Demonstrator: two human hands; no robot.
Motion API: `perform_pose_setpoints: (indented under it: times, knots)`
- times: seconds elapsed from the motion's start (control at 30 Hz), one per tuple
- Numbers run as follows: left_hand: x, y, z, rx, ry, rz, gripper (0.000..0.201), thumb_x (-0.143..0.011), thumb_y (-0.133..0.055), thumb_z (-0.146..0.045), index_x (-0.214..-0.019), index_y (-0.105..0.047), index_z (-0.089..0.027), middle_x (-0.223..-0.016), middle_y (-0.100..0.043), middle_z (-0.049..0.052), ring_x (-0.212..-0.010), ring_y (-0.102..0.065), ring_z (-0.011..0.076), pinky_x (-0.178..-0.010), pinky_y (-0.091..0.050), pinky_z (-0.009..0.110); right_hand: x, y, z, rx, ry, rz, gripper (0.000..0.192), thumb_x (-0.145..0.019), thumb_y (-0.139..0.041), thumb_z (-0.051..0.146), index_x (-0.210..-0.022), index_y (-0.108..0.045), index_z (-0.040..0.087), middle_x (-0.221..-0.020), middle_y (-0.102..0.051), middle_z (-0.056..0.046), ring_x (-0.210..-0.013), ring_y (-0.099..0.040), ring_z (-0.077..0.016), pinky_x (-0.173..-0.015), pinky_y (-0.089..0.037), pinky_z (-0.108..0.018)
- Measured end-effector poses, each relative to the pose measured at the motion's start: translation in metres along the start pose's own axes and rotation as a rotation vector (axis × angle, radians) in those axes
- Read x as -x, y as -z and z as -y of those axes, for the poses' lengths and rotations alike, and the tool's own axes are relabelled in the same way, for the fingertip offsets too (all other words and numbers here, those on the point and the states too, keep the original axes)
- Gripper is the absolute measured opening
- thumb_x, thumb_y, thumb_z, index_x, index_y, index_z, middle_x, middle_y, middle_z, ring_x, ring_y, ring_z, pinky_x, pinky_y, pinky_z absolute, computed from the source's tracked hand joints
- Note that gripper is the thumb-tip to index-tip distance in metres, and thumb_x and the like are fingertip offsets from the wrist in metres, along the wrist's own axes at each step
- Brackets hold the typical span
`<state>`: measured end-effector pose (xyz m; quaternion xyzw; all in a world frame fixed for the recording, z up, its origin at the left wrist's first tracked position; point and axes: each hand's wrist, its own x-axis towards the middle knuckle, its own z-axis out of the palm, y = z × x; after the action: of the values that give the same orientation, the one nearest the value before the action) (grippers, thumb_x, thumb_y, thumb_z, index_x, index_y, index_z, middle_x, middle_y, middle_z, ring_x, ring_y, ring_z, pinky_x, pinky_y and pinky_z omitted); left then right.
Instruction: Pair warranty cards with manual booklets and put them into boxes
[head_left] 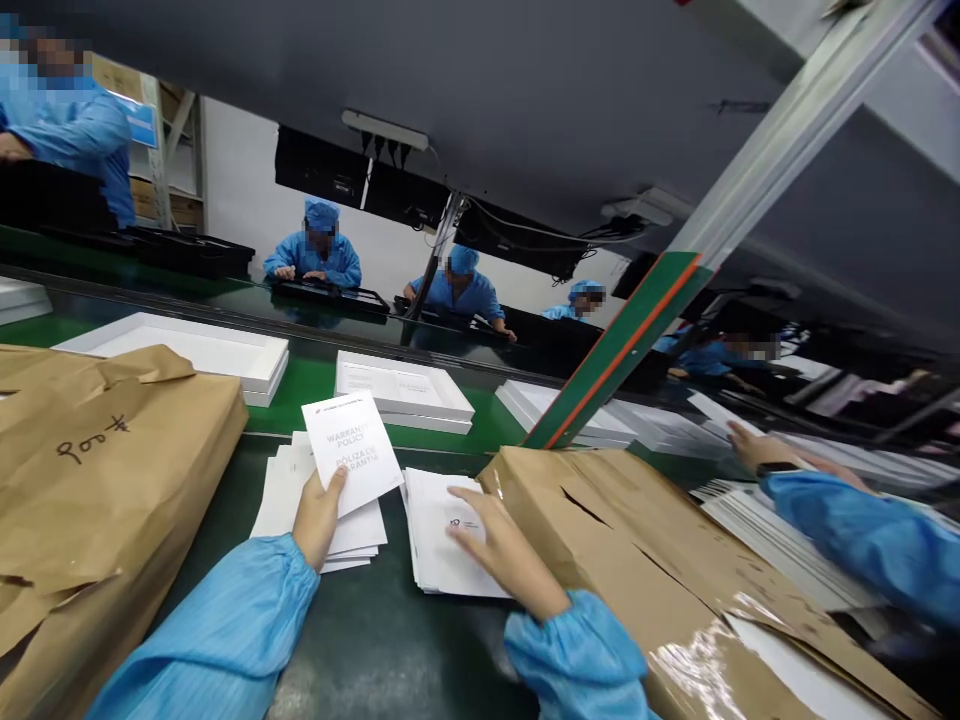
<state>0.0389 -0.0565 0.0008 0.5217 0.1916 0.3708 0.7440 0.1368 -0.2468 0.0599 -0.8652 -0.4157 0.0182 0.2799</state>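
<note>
My left hand [318,517] holds up a white warranty policy booklet [351,450] by its lower edge, above a fanned stack of the same booklets [279,490] on the dark bench. My right hand [501,550] lies flat with fingers spread on a second stack of white leaflets [435,550], fingertips near a small printed logo. Both sleeves are blue.
A torn brown paper package [90,470] sits at the left, another [660,570] at the right. White tray boxes [401,388] ride the green conveyor [307,378] behind. A neighbour's blue-sleeved arm [855,530] reaches in at right. Several workers in blue stand across the line.
</note>
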Motion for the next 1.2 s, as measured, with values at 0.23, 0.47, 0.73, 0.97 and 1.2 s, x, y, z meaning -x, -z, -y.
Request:
perform_pose_setpoints:
  times: [0.23, 0.47, 0.73, 0.97, 1.2]
  knots:
    - [-0.001, 0.0, 0.004, 0.005, 0.007, 0.013, 0.041, -0.069, -0.046, -0.037, -0.103, -0.046, -0.016, -0.106, -0.051, 0.007, -0.099, -0.045, 0.0179, -0.088, -0.032, 0.032, 0.053, -0.004, -0.007, 0.556, -0.044, 0.164, 0.048, -0.061, -0.053, 0.028, -0.107, -0.042, 0.024, -0.116, -0.042, -0.006, -0.107, -0.033, -0.0258, -0.087, -0.02, -0.046]
    - [-0.002, 0.003, 0.004, -0.021, 0.014, 0.036, 0.04, -0.068, -0.046, -0.039, -0.101, -0.047, -0.016, -0.108, -0.049, 0.007, -0.1, -0.044, 0.0189, -0.089, -0.031, 0.033, 0.052, 0.007, 0.002, 0.375, -0.051, 0.052, 0.023, -0.076, -0.031, 0.027, -0.072, -0.053, 0.022, -0.07, -0.059, -0.003, -0.068, -0.054, -0.0175, -0.061, -0.038, -0.028]
    - [-0.001, 0.003, 0.003, 0.017, 0.029, 0.048, 0.043, -0.067, -0.047, -0.038, -0.104, -0.046, -0.016, -0.11, -0.048, 0.008, -0.101, -0.043, 0.0198, -0.089, -0.029, 0.034, 0.021, 0.023, -0.012, -0.52, -0.219, -0.696, 0.02, -0.07, -0.04, 0.038, -0.068, -0.044, 0.019, -0.051, -0.044, 0.004, -0.044, -0.042, -0.0087, -0.04, -0.032, -0.019]
    - [0.002, -0.001, -0.01, 0.129, 0.062, 0.092, 0.046, -0.069, -0.046, -0.038, -0.109, -0.041, -0.017, -0.116, -0.042, 0.008, -0.102, -0.042, 0.0184, -0.089, -0.031, 0.031, -0.038, -0.006, 0.025, -1.306, -0.214, -0.467, 0.018, -0.06, -0.053, 0.028, -0.073, -0.043, 0.021, -0.07, -0.054, 0.003, -0.051, -0.049, -0.0074, -0.042, -0.037, -0.018]
    - [0.008, -0.005, -0.025, 0.21, 0.259, 0.221, 0.053, -0.068, -0.047, -0.039, -0.114, -0.028, -0.023, -0.112, -0.046, 0.01, -0.074, -0.058, 0.017, -0.06, -0.048, 0.026, -0.059, -0.058, 0.038, -1.066, -0.188, -0.22, 0.025, -0.061, -0.053, 0.023, -0.085, -0.049, 0.017, -0.077, -0.055, -0.002, -0.068, -0.048, -0.0128, -0.05, -0.036, -0.021]
